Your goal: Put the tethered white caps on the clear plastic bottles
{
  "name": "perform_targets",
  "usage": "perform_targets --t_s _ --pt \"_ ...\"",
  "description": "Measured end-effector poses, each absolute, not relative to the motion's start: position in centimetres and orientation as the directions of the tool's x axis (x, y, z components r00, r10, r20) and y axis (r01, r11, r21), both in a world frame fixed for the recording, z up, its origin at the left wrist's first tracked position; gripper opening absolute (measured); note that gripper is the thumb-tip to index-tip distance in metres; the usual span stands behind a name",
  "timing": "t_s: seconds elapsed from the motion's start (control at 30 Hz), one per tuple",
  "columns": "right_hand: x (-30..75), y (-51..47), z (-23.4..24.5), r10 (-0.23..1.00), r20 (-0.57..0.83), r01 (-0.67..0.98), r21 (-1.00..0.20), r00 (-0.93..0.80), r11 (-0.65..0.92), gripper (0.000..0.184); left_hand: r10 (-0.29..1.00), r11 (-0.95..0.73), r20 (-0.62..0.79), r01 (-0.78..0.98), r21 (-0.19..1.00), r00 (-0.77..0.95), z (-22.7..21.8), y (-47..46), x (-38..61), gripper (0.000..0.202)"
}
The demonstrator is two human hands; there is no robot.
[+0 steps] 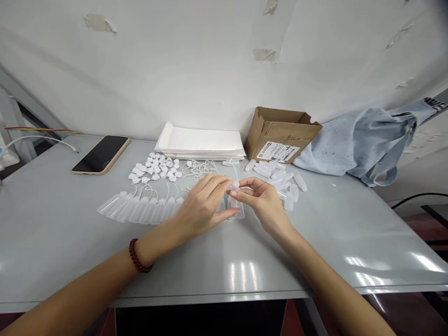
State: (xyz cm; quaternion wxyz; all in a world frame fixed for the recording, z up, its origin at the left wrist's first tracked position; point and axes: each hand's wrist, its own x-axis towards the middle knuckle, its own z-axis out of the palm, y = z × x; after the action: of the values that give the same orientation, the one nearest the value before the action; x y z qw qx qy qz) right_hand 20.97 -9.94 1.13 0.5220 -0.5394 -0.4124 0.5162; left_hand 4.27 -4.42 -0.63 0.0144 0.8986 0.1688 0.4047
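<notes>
My left hand [203,205] and my right hand [262,200] meet over the middle of the grey table [52,233]. Both pinch a small clear plastic bottle [235,205] that stands between them, fingertips at its top. A row of several finished clear bottles [136,209] lies just left of my left hand. A heap of small white caps [156,169] and thin white strings [201,167] sits behind the hands. Loose clear bottles [280,179] lie behind my right hand.
A phone [101,154] lies at the back left beside cables [42,137]. A stack of white bags [199,142] rests against the wall. An open cardboard box [282,135] and a light blue cloth bag [367,140] stand at the back right.
</notes>
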Motion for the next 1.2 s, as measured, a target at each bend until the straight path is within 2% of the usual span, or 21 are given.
perform_targets --t_s 0.3,0.53,1.0,1.2 --pt "21.0 -10.0 1.4 0.985 -0.103 -0.097 -0.991 0.138 -0.091 0.036 0.308 -0.949 0.747 0.242 0.201 0.589 -0.8 -4.7 4.5 0.038" --pt "20.6 -10.0 1.6 0.993 0.000 -0.048 -0.999 0.115 0.006 0.027 0.379 -0.925 0.713 0.226 0.305 0.590 -0.7 -4.6 4.4 0.036" --pt "21.2 -10.0 1.8 0.993 -0.042 -0.132 -0.991 0.109 -0.027 0.021 0.453 -0.892 0.686 0.272 0.362 0.569 -0.3 -4.9 4.7 0.041" --pt "22.1 -10.0 2.8 0.991 -0.034 -0.020 -0.999 0.132 -0.032 0.022 0.469 -0.882 0.666 0.273 0.383 0.581 0.5 -5.2 5.5 0.044"
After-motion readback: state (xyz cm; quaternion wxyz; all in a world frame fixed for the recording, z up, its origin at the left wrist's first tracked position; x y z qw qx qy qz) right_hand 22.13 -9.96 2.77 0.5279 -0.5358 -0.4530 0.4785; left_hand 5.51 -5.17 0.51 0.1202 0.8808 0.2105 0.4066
